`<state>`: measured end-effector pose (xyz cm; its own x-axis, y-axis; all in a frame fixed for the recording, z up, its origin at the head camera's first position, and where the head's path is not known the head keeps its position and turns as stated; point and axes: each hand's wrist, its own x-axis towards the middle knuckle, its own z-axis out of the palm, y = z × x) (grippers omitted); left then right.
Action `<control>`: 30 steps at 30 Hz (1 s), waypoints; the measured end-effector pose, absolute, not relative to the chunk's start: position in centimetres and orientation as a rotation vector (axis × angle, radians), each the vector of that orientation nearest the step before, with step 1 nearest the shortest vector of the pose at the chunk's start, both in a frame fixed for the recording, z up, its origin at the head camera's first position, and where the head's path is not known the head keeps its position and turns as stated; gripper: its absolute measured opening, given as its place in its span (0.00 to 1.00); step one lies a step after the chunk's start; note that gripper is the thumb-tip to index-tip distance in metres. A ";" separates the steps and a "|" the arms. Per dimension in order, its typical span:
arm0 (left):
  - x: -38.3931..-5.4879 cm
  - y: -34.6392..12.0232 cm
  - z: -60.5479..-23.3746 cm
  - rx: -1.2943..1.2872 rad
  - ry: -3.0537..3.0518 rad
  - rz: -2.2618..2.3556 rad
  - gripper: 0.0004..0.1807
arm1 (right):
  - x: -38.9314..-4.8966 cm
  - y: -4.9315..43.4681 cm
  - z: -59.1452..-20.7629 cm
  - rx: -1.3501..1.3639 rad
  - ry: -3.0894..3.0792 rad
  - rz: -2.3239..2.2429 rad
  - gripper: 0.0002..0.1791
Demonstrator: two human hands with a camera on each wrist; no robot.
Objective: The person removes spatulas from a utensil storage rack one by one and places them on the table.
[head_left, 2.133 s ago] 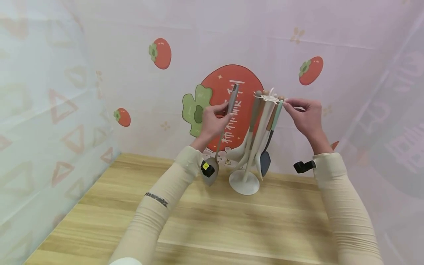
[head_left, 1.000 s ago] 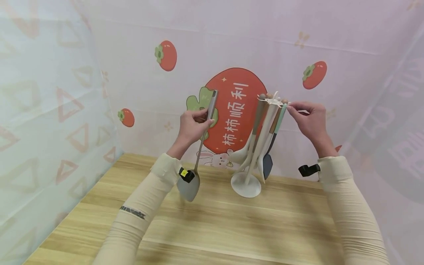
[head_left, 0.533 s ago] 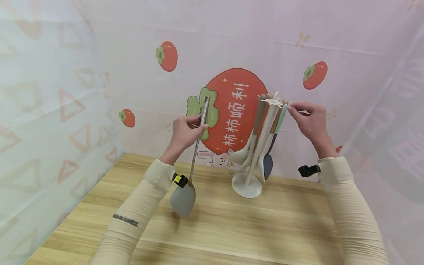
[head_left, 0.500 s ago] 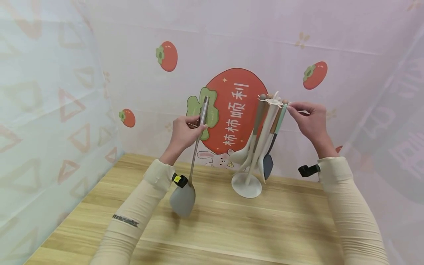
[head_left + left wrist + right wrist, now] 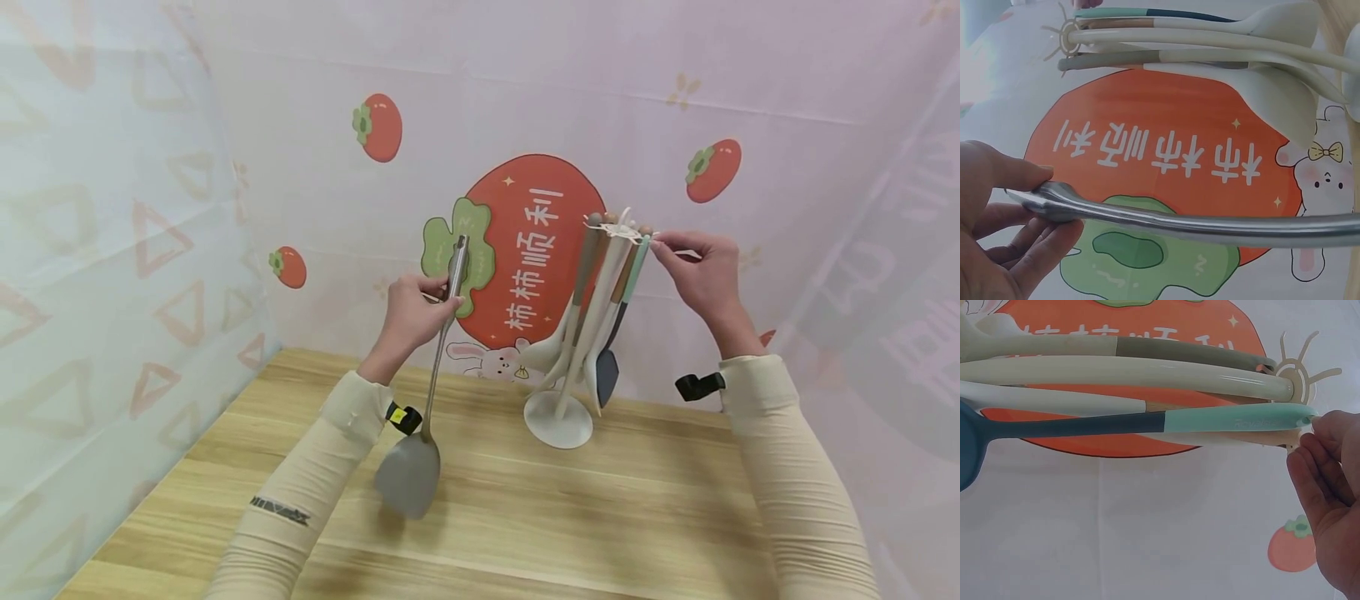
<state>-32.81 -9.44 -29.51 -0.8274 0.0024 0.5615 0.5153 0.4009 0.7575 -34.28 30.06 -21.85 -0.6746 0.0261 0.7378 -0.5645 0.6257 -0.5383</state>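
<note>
My left hand (image 5: 411, 315) grips the handle of a metal wok spatula (image 5: 408, 475). The spatula hangs blade down, a little tilted, with its blade low over the table. In the left wrist view its steel shaft (image 5: 1210, 229) runs from my fingers to the right. A white utensil rack (image 5: 557, 423) stands at the back with several utensils hung round it. My right hand (image 5: 707, 271) pinches one of the rack's hooks, right at the end of the mint-green handle (image 5: 1235, 419) of a dark blue turner (image 5: 1072, 427). The hook itself is mostly hidden by the fingertips.
The wooden table (image 5: 525, 533) reaches back to a printed cloth backdrop (image 5: 540, 100) with persimmon pictures. Another cloth wall (image 5: 90, 250) rises along the left side. Grey-handled utensils (image 5: 587, 267) hang on the rack's left, facing the spatula.
My left hand has carried the spatula leftward away from the rack, then lower and nearer to me. The right hand has kept its hold at the rack.
</note>
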 end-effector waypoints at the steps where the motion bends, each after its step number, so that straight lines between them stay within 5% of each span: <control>1: -32.8 -9.4 -29.6 -0.434 -2.198 -1.423 0.19 | -34.3 30.1 -21.9 0.421 -2.111 1.027 0.13; 30: -33.5 -7.9 -36.5 -0.291 -2.458 -1.366 0.12 | -34.9 29.9 -22.6 0.484 -1.987 1.078 0.11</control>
